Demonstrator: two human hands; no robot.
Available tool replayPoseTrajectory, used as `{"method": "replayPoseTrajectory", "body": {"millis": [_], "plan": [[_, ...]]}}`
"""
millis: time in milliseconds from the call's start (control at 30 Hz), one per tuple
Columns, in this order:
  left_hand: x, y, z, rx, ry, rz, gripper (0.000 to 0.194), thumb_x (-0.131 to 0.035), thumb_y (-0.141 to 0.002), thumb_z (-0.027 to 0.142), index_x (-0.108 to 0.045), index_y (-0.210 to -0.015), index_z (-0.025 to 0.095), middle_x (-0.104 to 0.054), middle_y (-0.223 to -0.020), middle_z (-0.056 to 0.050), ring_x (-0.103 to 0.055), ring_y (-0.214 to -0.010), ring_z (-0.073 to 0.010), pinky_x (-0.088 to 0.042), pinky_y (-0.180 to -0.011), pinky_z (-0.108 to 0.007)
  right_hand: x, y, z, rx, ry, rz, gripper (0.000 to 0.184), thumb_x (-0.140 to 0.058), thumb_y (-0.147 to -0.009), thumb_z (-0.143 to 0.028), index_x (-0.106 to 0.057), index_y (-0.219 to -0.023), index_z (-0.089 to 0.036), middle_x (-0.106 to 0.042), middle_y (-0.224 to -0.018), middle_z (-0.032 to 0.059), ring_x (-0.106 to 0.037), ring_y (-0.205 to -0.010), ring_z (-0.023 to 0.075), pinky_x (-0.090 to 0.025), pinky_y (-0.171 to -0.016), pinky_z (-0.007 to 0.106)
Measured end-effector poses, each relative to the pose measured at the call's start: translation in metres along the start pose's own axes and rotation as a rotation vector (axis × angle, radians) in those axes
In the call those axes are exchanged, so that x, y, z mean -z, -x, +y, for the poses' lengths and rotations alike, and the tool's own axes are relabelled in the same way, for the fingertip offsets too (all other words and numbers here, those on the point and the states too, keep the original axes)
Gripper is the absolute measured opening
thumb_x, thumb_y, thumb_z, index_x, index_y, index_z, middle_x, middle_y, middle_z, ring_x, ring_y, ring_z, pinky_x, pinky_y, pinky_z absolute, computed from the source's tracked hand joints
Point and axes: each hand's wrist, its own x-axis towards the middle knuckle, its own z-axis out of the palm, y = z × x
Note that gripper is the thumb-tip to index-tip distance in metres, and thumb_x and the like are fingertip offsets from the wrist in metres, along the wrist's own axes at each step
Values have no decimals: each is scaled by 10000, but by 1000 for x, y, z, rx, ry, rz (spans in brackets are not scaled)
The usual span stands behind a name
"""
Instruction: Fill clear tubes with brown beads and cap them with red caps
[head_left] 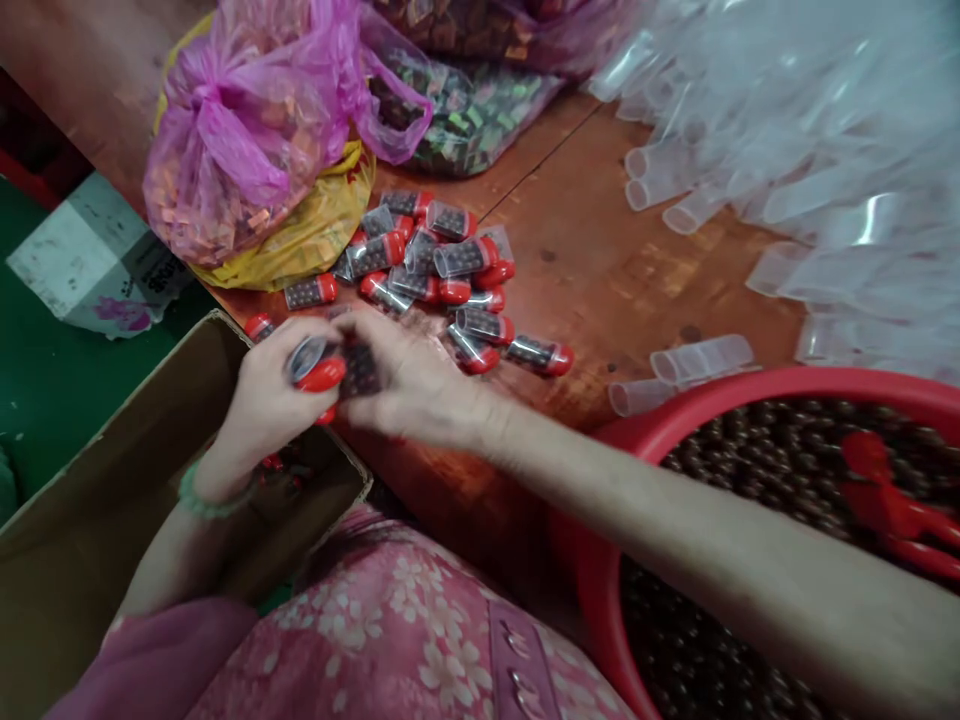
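Note:
My left hand (259, 395), with a pale green bead bracelet at the wrist, is closed around red-capped clear tubes (321, 376) at the table edge. Close against it, my right hand (420, 390) is slightly blurred. Its fingers are closed on a tube of dark round balls (362, 372). How the tubes meet between the two hands is partly hidden by the fingers. Just beyond them on the table lies a pile of filled tubes with red caps (465, 258), most on their sides. Below my left hand is a cardboard box (150, 410) with some red-capped pieces inside.
A red tub (607, 600) of dark balls (757, 450) stands at right, a red scoop (892, 500) in it. Empty clear tubes (825, 190) heap at the back right. Pink (247, 150) and clear bags (472, 120) of wrapped pieces sit at the back. A white carton (90, 250) is at left.

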Motion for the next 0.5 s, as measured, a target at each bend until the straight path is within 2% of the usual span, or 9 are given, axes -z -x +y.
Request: {"method": "replayPoseTrajectory", "body": {"millis": [33, 100, 167, 200, 267, 300, 367, 433, 500], "plan": [[16, 14, -2, 23, -27, -26, 324, -609, -645, 131, -646, -959, 204, -680, -1002, -14, -631, -900, -182, -508, -854, -318, -12, 3, -8, 4, 32, -30, 654, -667, -630, -119, -432, -1236, -191, -529, -1137, 67, -558, -1009, 204, -487, -868, 369], [42, 40, -13, 120, -37, -112, 284, -622, -667, 157, -640, -946, 211, -683, -1040, -39, -641, -923, -209, -525, -840, -336, -33, 8, -21, -35, 134, -202, 806, -731, -666, -206, -344, -1373, -214, -470, -1229, 106, -567, -1031, 220, -498, -865, 379], [56, 61, -34, 202, -23, -181, 272, -610, -707, 200, -630, -979, 194, -678, -1081, -75, -650, -924, -222, -535, -828, -349, -42, 13, -29, -8, 285, -349, 849, -734, -715, -263, -281, -1433, -259, -454, -1250, 113, -591, -1001, 225, -510, -841, 387], [58, 69, -46, 237, -52, -197, 274, -598, -723, 214, -627, -993, 187, -673, -1087, -81, -649, -933, -222, -532, -842, -354, -42, 17, -32, 24, 385, -381, 792, -719, -736, -258, -316, -1417, -252, -460, -1249, 119, -597, -997, 233, -512, -837, 394], [56, 81, -72, 288, -163, -236, 267, -586, -735, 234, -624, -995, 183, -666, -1090, -78, -641, -952, -218, -525, -870, -360, -30, 26, -33, 73, 620, -395, 549, -667, -771, -207, -475, -1285, -192, -505, -1211, 137, -594, -1020, 268, -504, -856, 416], [53, 84, -83, 314, -226, -262, 266, -583, -740, 247, -622, -995, 184, -667, -1074, -74, -640, -941, -218, -526, -867, -366, -21, 32, -31, 53, 747, -393, 429, -646, -774, -175, -542, -1191, -162, -539, -1172, 152, -594, -1030, 290, -495, -874, 433], [48, 88, -97, 335, -365, -314, 305, -592, -741, 263, -614, -1036, 187, -668, -1082, -83, -635, -956, -241, -522, -880, -404, -1, 46, -22, -89, 988, -374, 356, -595, -783, -120, -584, -1139, -132, -598, -1124, 194, -602, -1049, 335, -482, -891, 463], [46, 86, -96, 309, -496, -311, 358, -581, -768, 265, -592, -1115, 178, -654, -1142, -117, -617, -1025, -278, -504, -921, -448, 17, 60, -6, -274, 1141, -385, 320, -565, -782, -117, -619, -1097, -127, -643, -1033, 243, -638, -972, 385, -497, -813, 487], [47, 77, -82, 232, -575, -213, 353, -528, -826, 261, -571, -1163, 168, -640, -1183, -140, -601, -1082, -285, -486, -955, -452, 30, 71, 15, -395, 1133, -410, 316, -467, -812, -69, -649, -1056, -153, -671, -925, 270, -667, -907, 401, -506, -719, 484]]}}
